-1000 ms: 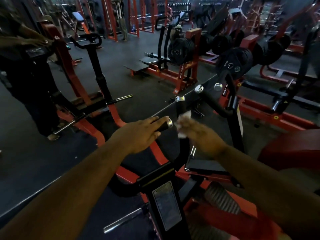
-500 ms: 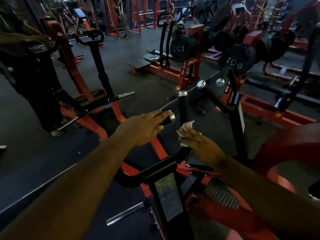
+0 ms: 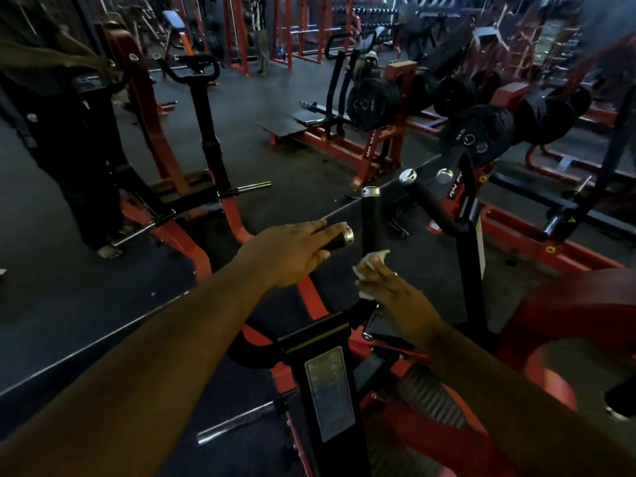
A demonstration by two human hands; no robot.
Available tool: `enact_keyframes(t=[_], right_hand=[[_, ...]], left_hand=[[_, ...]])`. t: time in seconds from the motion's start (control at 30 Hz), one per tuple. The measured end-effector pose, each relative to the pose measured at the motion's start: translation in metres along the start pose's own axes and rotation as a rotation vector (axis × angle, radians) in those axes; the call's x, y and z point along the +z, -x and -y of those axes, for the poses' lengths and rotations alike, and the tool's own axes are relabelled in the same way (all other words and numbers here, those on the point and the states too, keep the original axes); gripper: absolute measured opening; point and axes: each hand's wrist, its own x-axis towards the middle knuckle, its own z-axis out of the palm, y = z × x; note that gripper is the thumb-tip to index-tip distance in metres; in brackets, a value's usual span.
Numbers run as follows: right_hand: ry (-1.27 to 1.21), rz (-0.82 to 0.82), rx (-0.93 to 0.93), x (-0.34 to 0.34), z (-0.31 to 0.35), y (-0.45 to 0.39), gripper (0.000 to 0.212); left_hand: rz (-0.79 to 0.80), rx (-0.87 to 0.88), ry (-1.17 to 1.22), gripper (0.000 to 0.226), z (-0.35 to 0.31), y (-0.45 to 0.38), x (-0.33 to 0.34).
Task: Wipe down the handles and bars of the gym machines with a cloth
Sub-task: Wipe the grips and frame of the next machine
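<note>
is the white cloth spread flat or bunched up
Bunched up: the white cloth shows as a crumpled wad at the right hand's fingertips, against the upright handle.

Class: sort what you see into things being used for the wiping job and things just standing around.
In use: white cloth, right hand, upright handle, left hand, side handle.
Standing around: weight plates, angled handle, loose bar.

Both forearms are showing bare, entering from the lower corners of the frame with no sleeve reaching them. The right hand (image 3: 392,290) is wearing a thin ring on one finger.
</note>
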Motion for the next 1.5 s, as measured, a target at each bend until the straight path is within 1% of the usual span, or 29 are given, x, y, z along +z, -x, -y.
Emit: enact_keyframes(t=[0.07,0.1,0.17,0.27,0.33,0.4,0.43,0.5,0.53,0.57,0.6,0.7,0.77,0.83,0.9,0.93,0.97,1.0,1.07,1.13,1.23,1.33,1.37,1.43,1.5], right_hand=[[-0.031,0.035,-0.031,0.002,0.007,0.016,0.071],[-0.024,0.048,-0.065,0.0,0.009,0.022,0.072],[-0.008,0.019,-0.108,-0.011,0.008,0.021,0.068],[0.055,-0.071,0.017,-0.029,-0.004,-0.015,0.054],[0.091,-0.07,0.094,-0.03,-0.009,-0.035,0.053],[0.053,-0.083,0.132,-0.02,-0.003,-0.031,0.052],[0.02,-0.116,0.132,-0.011,0.001,-0.021,0.051],[-0.078,-0.149,0.151,0.004,0.013,0.005,0.055],[-0.116,-0.16,0.168,0.01,0.021,0.017,0.054],[-0.154,-0.171,0.174,0.016,0.029,0.027,0.049],[-0.191,-0.176,0.188,0.018,0.039,0.035,0.046],[-0.289,-0.157,0.218,0.021,0.062,0.053,0.049],[-0.311,-0.198,0.232,0.016,0.062,0.049,0.048],[-0.228,-0.209,0.245,0.011,0.055,0.027,0.047],[-0.064,-0.109,0.265,0.013,0.051,0.009,0.053],[-0.033,-0.069,0.283,0.018,0.052,0.006,0.057],[-0.031,-0.06,0.298,0.027,0.054,0.007,0.057],[-0.056,-0.081,0.31,0.035,0.057,0.011,0.051],[-0.124,-0.182,0.304,0.05,0.067,0.022,0.044],[-0.217,-0.261,0.298,0.055,0.077,0.032,0.041],[-0.284,-0.29,0.265,0.04,0.087,0.045,0.042],[-0.202,-0.347,0.232,0.019,0.074,0.035,0.04],[-0.152,-0.342,0.231,0.017,0.067,0.026,0.04],[-0.038,-0.252,0.24,0.022,0.06,0.012,0.041],[-0.05,-0.207,0.259,0.038,0.06,0.013,0.049]], left_hand=[[0.001,-0.002,-0.009,0.06,-0.001,-0.001,-0.003],[0.01,-0.003,-0.005,0.06,-0.002,-0.001,-0.004],[0.033,-0.005,0.001,0.06,-0.002,-0.002,-0.003],[0.007,0.005,0.021,0.061,-0.003,0.001,-0.003],[-0.016,0.012,0.022,0.061,-0.003,0.002,-0.004],[-0.014,0.011,0.018,0.06,-0.003,0.003,-0.005],[-0.013,0.006,0.014,0.06,-0.003,0.003,-0.005],[-0.019,0.004,0.006,0.06,-0.004,0.004,-0.004],[-0.02,0.007,0.007,0.06,-0.004,0.004,-0.004],[-0.022,0.009,0.006,0.06,-0.004,0.003,-0.005],[-0.023,0.012,0.0,0.061,-0.005,0.002,-0.006],[0.0,0.008,-0.008,0.061,-0.007,0.002,-0.009],[0.011,0.011,0.008,0.062,-0.007,0.002,-0.008],[0.002,0.015,0.031,0.062,-0.005,0.001,-0.004],[0.002,0.003,0.033,0.062,-0.004,-0.002,-0.003],[0.003,-0.003,0.032,0.062,-0.003,-0.003,-0.002],[0.001,-0.006,0.032,0.062,-0.002,-0.003,-0.003],[-0.004,-0.006,0.026,0.062,-0.002,-0.002,-0.003],[-0.02,-0.003,0.003,0.062,-0.001,0.0,-0.003],[-0.028,0.002,-0.004,0.062,-0.002,0.0,-0.004],[-0.019,-0.002,-0.007,0.062,-0.006,0.001,-0.006],[0.008,-0.008,0.008,0.062,-0.005,0.0,-0.006],[0.009,-0.009,0.008,0.062,-0.005,0.001,-0.006],[0.008,-0.009,0.004,0.062,-0.004,0.002,-0.007],[0.005,-0.01,0.009,0.062,-0.005,0.003,-0.006]])
